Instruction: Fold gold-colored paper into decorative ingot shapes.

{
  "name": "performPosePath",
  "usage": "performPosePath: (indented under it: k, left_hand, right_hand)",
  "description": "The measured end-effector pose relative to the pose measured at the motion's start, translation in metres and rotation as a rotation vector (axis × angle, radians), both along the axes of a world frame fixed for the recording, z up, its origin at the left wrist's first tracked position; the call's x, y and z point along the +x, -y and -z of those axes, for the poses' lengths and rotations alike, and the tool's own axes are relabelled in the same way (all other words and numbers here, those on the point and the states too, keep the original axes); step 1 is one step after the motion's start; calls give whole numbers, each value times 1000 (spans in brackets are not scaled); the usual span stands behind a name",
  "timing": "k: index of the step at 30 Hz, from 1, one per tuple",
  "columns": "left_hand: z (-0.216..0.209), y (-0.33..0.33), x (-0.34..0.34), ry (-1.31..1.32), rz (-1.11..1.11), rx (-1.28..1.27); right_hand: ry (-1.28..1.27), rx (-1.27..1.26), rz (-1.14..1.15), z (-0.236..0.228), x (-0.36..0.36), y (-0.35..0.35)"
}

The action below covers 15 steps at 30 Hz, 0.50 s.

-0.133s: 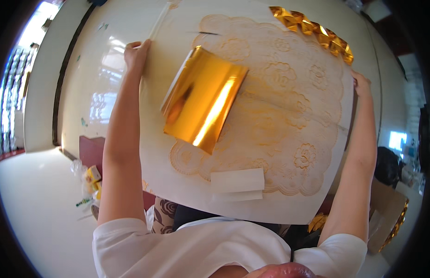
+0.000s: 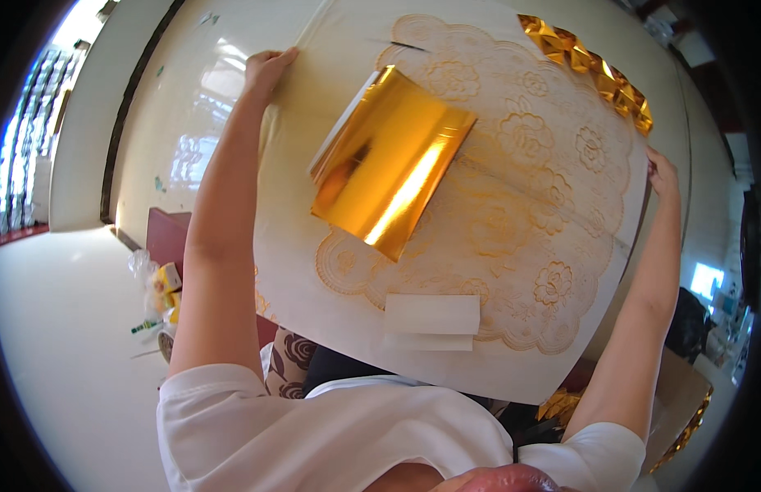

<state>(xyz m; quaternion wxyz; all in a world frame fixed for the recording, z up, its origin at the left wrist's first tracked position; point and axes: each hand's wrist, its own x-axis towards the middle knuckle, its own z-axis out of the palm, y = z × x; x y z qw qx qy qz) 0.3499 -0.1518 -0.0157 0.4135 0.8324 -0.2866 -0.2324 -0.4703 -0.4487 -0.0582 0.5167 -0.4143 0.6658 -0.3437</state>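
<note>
A large white sheet (image 2: 348, 348) with an orange lace-and-flower pattern spreads before me. My left hand (image 2: 270, 69) is closed on its far-left edge. Over at the right edge, my right hand (image 2: 662, 174) pinches the sheet with bent fingers, partly hidden by the rim. Folded shiny gold foil (image 2: 397, 164), with a white edge showing, lies on the left half of the sheet. A crumpled gold foil strip (image 2: 590, 70) rests along the far-right edge. Nearer me lies a folded piece of white paper (image 2: 432, 316). A thin dark stick-like thing (image 2: 409, 46) sits near the far edge.
A pale glossy table (image 2: 171, 107) extends beneath and beyond the sheet. On the left are a dark red seat (image 2: 167, 238) and a plastic bag with yellow packs (image 2: 161, 283). A cardboard box (image 2: 680, 410) and a black bag (image 2: 688, 324) stand at the right.
The whole view has turned slightly, so sheet, foil and both hands appear farther right. My left hand appears higher, my right hand a little lower. Both still hold the edges.
</note>
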Motion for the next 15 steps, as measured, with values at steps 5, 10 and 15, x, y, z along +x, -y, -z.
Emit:
performPosePath:
  k: [5, 10, 15]
  left_hand:
    - [10, 21, -55, 551, 54, 65]
    - [29, 18, -40, 901, 58, 127]
    - [22, 9, -26, 863, 54, 85]
  right_hand:
    - [-124, 20, -6, -6, -49, 16]
    - [-587, -287, -89, -2, -13, 17]
    - [-698, -281, 76, -4, 67, -29]
